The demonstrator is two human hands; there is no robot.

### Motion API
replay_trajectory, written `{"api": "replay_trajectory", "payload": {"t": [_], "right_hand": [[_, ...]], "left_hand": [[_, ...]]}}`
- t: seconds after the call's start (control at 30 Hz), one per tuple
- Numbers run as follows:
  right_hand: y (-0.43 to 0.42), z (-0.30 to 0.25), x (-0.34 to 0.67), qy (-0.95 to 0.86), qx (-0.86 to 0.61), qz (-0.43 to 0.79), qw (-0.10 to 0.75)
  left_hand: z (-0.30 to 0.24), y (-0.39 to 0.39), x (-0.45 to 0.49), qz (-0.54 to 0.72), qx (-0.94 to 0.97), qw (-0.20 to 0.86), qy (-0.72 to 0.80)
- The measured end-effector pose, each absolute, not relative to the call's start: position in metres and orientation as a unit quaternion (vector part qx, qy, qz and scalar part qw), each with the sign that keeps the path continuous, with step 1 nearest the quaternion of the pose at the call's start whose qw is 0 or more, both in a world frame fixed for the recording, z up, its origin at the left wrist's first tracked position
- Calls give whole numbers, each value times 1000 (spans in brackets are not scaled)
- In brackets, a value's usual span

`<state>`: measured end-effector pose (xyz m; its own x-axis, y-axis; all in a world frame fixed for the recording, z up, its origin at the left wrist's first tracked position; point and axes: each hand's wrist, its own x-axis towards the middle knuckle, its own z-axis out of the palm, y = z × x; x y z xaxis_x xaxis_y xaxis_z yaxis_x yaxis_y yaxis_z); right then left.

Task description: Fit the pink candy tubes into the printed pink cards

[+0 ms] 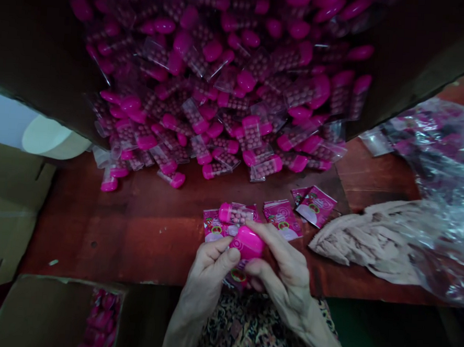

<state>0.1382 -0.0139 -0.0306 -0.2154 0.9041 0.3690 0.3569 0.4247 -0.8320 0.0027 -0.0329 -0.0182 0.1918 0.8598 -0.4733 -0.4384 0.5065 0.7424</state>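
Note:
Between both hands, over the front edge of the table, is a candy container (250, 239) with a bright pink cap, a printed pink sleeve around its body. My left hand (213, 264) pinches it from the left with thumb and fingers. From the right, my right hand (283, 265) has its fingers closed round the cap and the lower side. Just beyond lies a clear container of small pink balls (235, 213), on top of flat printed sleeves (213, 226). More printed sleeves (282, 218) lie to the right of it.
A large heap of pink-capped containers (228, 100) spills from a dark open box onto the red-brown table (134, 230). At right lie a crumpled cloth (369, 237) and clear plastic bag (446, 207). A carton (50, 309) with pink items stands lower left; a white bowl (51, 139) sits behind.

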Motion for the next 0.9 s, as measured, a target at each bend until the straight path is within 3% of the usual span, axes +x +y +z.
{"api": "replay_trajectory", "payload": {"t": [0.2, 0.53, 0.77, 0.9], "right_hand": [[-17, -22, 136, -708, -450, 312, 445], [-16, -38, 136, -542, -434, 499, 518], [-11, -32, 131, -621, -417, 456, 482], [-10, -33, 129, -627, -425, 441, 482]], "left_hand": [[-15, -39, 11, 446, 227, 702, 507], [-22, -39, 6, 440, 305, 656, 532], [-32, -45, 14, 514, 100, 598, 607], [-26, -37, 19, 522, 47, 636, 566]]}}
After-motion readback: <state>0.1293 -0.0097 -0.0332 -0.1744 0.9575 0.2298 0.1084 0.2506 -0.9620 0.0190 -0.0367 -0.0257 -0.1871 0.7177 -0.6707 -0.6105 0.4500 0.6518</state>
